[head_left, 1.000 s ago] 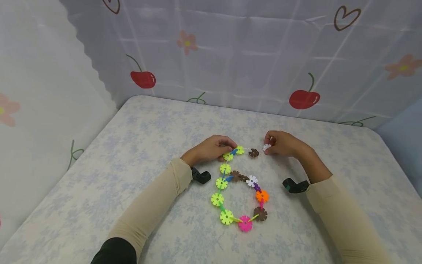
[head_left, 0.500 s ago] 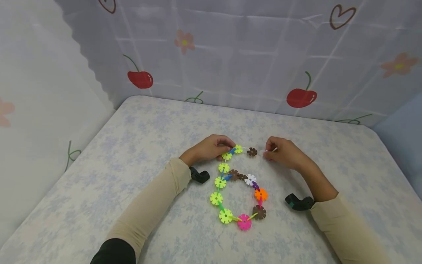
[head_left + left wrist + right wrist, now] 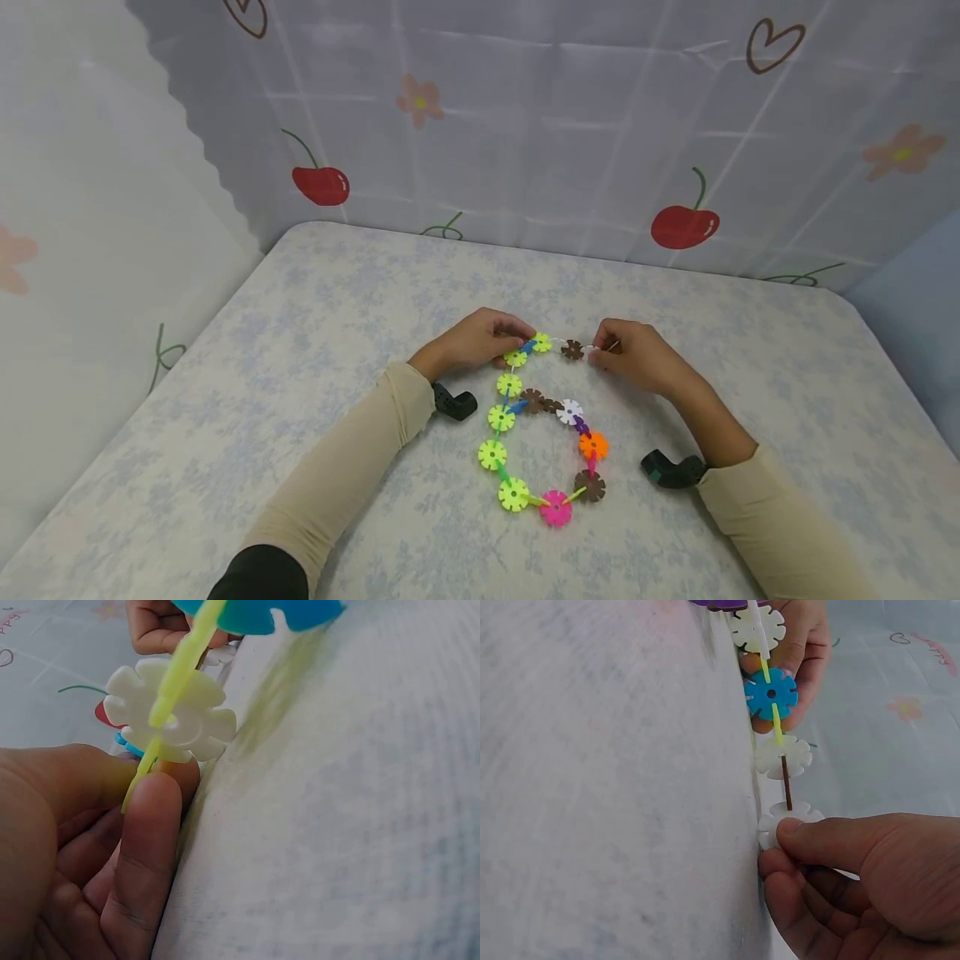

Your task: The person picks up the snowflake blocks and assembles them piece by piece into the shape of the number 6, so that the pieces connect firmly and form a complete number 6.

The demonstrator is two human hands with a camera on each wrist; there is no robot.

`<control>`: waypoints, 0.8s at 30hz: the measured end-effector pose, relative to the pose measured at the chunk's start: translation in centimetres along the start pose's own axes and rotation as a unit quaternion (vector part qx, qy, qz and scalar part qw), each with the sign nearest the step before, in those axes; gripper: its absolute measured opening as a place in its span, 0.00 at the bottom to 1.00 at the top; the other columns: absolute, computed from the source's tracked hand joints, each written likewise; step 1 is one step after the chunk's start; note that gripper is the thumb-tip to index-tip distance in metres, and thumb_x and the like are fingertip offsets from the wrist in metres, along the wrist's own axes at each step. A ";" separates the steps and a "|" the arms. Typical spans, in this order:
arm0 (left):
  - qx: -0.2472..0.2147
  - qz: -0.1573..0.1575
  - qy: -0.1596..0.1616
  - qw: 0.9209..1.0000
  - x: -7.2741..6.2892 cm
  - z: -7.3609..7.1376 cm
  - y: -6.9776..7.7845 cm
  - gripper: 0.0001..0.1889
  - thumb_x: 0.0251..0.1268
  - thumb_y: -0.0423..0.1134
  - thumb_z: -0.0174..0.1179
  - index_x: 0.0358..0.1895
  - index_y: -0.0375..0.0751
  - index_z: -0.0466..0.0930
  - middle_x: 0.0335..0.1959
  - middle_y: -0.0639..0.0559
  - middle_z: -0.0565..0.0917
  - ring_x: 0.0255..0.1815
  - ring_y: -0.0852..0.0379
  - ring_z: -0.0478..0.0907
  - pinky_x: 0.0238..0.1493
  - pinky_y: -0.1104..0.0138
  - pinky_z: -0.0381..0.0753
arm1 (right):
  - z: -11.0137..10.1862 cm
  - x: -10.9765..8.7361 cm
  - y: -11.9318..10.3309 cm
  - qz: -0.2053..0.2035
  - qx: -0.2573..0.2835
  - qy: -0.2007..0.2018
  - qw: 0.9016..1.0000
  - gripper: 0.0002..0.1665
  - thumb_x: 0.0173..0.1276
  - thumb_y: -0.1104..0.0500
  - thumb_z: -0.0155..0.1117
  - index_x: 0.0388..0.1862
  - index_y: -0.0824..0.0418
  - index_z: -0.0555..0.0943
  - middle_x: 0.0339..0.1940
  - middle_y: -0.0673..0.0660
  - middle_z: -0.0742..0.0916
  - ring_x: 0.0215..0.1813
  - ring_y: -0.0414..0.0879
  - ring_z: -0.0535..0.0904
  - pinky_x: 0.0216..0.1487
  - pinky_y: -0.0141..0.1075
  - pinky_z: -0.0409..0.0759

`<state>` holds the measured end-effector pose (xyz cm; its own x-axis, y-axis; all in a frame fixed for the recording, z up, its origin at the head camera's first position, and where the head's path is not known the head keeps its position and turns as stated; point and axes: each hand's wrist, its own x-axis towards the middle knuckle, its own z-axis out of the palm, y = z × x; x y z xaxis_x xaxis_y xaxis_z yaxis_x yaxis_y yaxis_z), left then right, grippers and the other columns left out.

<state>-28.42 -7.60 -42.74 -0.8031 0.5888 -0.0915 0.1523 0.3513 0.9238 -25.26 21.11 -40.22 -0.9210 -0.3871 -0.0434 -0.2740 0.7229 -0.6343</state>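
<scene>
A chain of notched plastic snowflake discs lies on the table, curved like a 6. My left hand (image 3: 480, 337) pinches a yellow-green disc (image 3: 140, 780) near the chain's upper bend. Beside that grip are a white disc (image 3: 172, 712) and a blue disc (image 3: 772, 694). At the chain's upper end, my right hand (image 3: 637, 354) pinches a white disc (image 3: 799, 817) between thumb and forefinger. Its edge meets the brown disc (image 3: 572, 350), seen edge-on in the right wrist view. Another white disc (image 3: 783, 756) links the brown disc to the chain.
The chain's lower loop holds a pink disc (image 3: 556, 508), an orange disc (image 3: 594, 446) and several yellow-green ones. Black wrist devices, one on the left (image 3: 454, 402) and one on the right (image 3: 672, 469), sit by the sleeves. A printed curtain (image 3: 525, 125) stands behind the table (image 3: 360, 292).
My right hand has moved left with the white disc, from apart to against the brown disc. The disc has turned edge-on. My left hand keeps its grip on the chain.
</scene>
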 end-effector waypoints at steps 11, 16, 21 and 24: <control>0.024 -0.014 -0.002 1.000 0.1 -0.4 0.0 0.15 0.78 0.35 0.57 0.62 0.46 0.84 0.48 0.53 0.86 0.31 0.54 0.81 0.37 0.64 0.82 | 0.5 0.1 -0.3 -0.013 -0.021 0.038 0.999 0.11 0.67 0.63 0.73 0.28 0.58 0.78 0.27 0.52 0.81 0.31 0.49 0.72 0.32 0.41 0.71; 0.036 -0.015 -0.008 0.999 -0.1 -0.5 -0.1 0.15 0.78 0.35 0.56 0.62 0.47 0.83 0.34 0.46 0.84 0.28 0.55 0.79 0.36 0.65 0.79 | 1.0 0.3 -0.3 -0.033 -0.018 0.042 0.998 0.12 0.67 0.63 0.73 0.27 0.58 0.78 0.26 0.51 0.81 0.30 0.47 0.70 0.31 0.40 0.69; 0.022 -0.020 -0.001 1.000 -0.4 -0.4 -0.2 0.15 0.78 0.35 0.57 0.62 0.46 0.83 0.38 0.49 0.85 0.29 0.55 0.80 0.36 0.64 0.80 | 1.4 0.4 -0.3 -0.031 -0.016 0.041 0.999 0.12 0.67 0.64 0.73 0.28 0.59 0.77 0.27 0.52 0.81 0.30 0.47 0.71 0.31 0.40 0.69; 0.013 -0.015 0.001 1.000 -0.4 -0.1 -0.4 0.15 0.78 0.34 0.56 0.61 0.44 0.84 0.47 0.52 0.86 0.31 0.55 0.80 0.37 0.64 0.82 | 1.7 0.4 -0.2 -0.016 -0.015 0.030 0.999 0.10 0.68 0.64 0.72 0.31 0.59 0.77 0.31 0.53 0.82 0.33 0.48 0.74 0.33 0.40 0.72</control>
<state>-28.22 -8.08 -43.00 -0.8081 0.5771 -0.1180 0.1435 0.3872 0.9108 -25.09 19.90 -41.40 -0.9262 -0.3763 0.0239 -0.3115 0.7281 -0.6106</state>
